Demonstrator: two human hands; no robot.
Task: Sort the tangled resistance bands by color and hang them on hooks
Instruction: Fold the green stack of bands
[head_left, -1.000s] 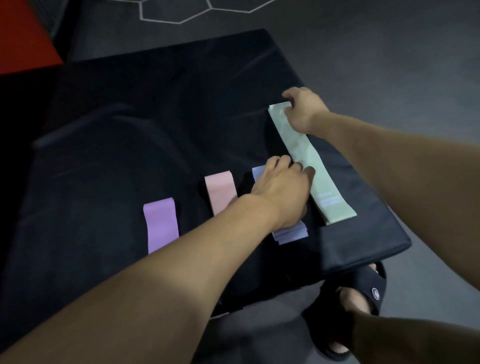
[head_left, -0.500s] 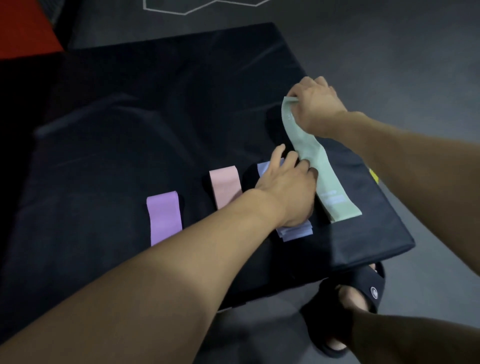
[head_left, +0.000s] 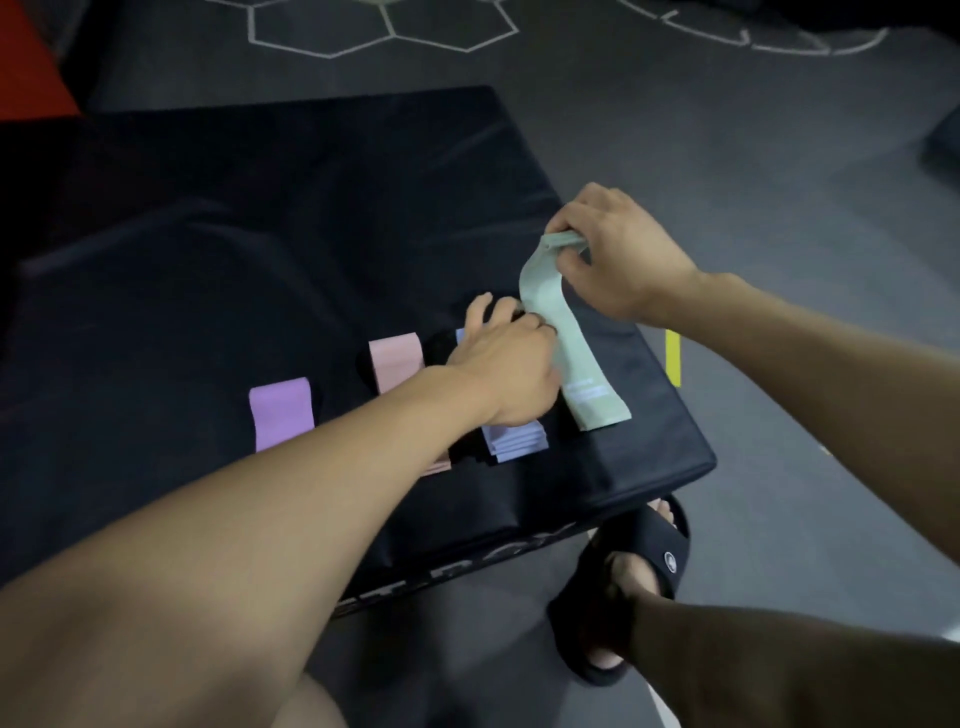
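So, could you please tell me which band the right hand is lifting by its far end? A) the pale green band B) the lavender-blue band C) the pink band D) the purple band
A: the right hand has its grip pinched on the far end of the pale green band, raising it off the black mat while the near end lies flat.

On the black padded mat, left to right, lie a purple band, pink band, lavender-blue band and pale green band.
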